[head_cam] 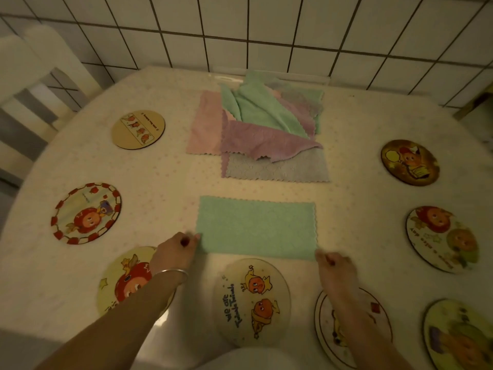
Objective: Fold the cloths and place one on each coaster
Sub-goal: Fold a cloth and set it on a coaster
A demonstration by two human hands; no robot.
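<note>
A green cloth (256, 228) lies flat on the table as a wide rectangle, folded once. My left hand (176, 252) pinches its near left corner. My right hand (334, 265) pinches its near right corner. Behind it lies a loose pile of cloths (266, 129) in pink, purple, green and grey. Several round picture coasters ring the table: one (252, 300) just in front of the green cloth, one (128, 279) under my left forearm, one (352, 329) under my right forearm. None of the coasters in view carries a cloth.
More coasters lie at the left (86, 213), far left (138, 129), far right (409, 162), right (441, 239) and near right (458, 335). A white chair (40, 76) stands at the left. A tiled wall (266, 30) runs behind the table (360, 124).
</note>
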